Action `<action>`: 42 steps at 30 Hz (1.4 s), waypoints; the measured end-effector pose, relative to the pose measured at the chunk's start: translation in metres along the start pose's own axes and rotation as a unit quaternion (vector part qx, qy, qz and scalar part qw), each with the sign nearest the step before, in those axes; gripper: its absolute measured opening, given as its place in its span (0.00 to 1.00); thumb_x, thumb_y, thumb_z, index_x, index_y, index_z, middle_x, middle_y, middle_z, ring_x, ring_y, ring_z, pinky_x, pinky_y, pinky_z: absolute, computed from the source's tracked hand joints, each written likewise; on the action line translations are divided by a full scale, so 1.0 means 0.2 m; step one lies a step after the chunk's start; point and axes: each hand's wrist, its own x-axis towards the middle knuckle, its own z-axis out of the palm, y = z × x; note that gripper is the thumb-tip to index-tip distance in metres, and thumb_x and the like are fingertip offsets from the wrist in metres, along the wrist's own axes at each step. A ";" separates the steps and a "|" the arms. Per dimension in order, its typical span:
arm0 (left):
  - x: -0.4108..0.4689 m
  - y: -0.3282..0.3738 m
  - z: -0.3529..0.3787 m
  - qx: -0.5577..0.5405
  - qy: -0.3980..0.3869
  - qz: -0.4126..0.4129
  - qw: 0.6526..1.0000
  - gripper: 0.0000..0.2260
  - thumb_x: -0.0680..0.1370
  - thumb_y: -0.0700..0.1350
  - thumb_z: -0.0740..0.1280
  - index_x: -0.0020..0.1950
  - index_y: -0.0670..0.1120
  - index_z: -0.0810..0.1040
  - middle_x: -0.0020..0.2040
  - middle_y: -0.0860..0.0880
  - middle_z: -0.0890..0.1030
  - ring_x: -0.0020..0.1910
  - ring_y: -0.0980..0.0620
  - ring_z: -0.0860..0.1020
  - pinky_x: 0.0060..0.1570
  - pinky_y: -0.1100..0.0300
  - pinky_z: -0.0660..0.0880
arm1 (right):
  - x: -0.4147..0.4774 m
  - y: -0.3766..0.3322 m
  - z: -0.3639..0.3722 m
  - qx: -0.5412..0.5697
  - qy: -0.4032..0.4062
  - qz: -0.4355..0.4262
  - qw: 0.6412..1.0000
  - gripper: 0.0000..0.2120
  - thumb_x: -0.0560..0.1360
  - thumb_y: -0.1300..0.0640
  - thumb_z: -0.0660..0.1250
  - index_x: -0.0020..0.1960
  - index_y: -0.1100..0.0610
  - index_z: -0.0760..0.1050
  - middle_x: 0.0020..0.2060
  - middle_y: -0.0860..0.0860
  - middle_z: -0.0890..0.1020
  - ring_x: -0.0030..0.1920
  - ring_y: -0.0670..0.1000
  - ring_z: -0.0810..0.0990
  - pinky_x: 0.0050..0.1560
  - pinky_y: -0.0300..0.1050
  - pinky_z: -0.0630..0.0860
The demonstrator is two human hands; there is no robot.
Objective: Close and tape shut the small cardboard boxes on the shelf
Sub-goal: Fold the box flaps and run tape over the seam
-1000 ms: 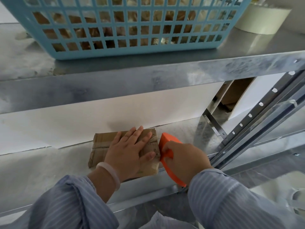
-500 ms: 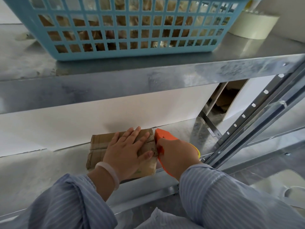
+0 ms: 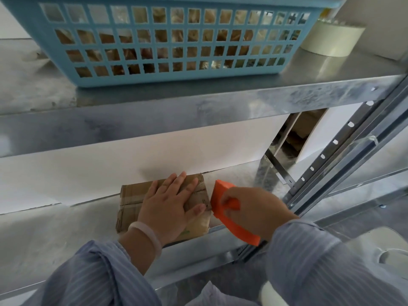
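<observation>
Cardboard box under left hand, right hand gripping apparent dispenser

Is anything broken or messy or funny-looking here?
Nothing is spilled or broken. The box looks creased and worn, and its near corner sits right at the front edge of the shelf. The left hand presses it flat while the right hand grips an orange tool beside it.
</observation>
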 end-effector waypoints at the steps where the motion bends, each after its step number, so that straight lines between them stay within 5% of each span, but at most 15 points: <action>1: 0.00 0.00 0.00 -0.001 0.001 0.000 1.000 0.39 0.69 0.72 0.27 0.79 0.63 0.43 0.81 0.55 0.46 0.80 0.52 0.46 0.77 0.47 0.45 | -0.02 0.04 -0.03 0.014 -0.020 -0.008 1.000 0.07 0.77 0.44 0.64 0.55 0.37 0.74 0.46 0.41 0.78 0.46 0.48 0.79 0.47 0.42 0.78; 7: 0.00 -0.01 0.01 -0.010 0.009 0.000 1.000 0.41 0.69 0.74 0.26 0.79 0.62 0.47 0.81 0.54 0.48 0.80 0.52 0.47 0.77 0.45 0.47 | -0.07 0.19 -0.27 0.114 -0.130 -0.028 0.985 0.08 0.75 0.44 0.69 0.52 0.33 0.77 0.51 0.36 0.76 0.49 0.42 0.79 0.45 0.34 0.76; 15: 0.00 -0.02 0.02 -0.005 0.013 0.002 1.000 0.39 0.71 0.75 0.31 0.79 0.61 0.48 0.81 0.55 0.49 0.80 0.53 0.47 0.77 0.47 0.47 | -0.03 0.24 -0.51 0.137 -0.210 -0.054 0.967 0.09 0.70 0.40 0.71 0.49 0.29 0.78 0.50 0.33 0.80 0.48 0.39 0.82 0.53 0.40 0.80; 19: -0.01 -0.03 0.02 -0.016 0.021 0.006 1.000 0.39 0.73 0.75 0.35 0.80 0.57 0.50 0.80 0.55 0.53 0.79 0.53 0.51 0.77 0.46 0.50 | 0.03 0.25 -0.57 0.129 -0.215 -0.069 0.966 0.15 0.62 0.36 0.70 0.49 0.31 0.79 0.49 0.32 0.81 0.48 0.40 0.82 0.54 0.42 0.80; 30: -0.01 -0.03 0.02 -0.016 0.042 0.007 0.999 0.40 0.75 0.75 0.41 0.80 0.53 0.54 0.79 0.52 0.60 0.78 0.51 0.58 0.76 0.45 0.56 | 0.13 0.26 -0.71 0.126 -0.239 -0.092 0.958 0.12 0.62 0.43 0.72 0.45 0.32 0.81 0.46 0.32 0.82 0.47 0.40 0.83 0.45 0.36 0.80; 42: 0.00 -0.03 0.02 0.026 0.029 0.037 0.999 0.29 0.79 0.70 0.44 0.78 0.60 0.57 0.77 0.47 0.64 0.75 0.44 0.66 0.70 0.39 0.65 | 0.35 0.21 -0.43 -0.050 -0.230 -0.077 0.969 0.07 0.74 0.43 0.70 0.52 0.36 0.79 0.47 0.36 0.79 0.49 0.41 0.78 0.51 0.41 0.76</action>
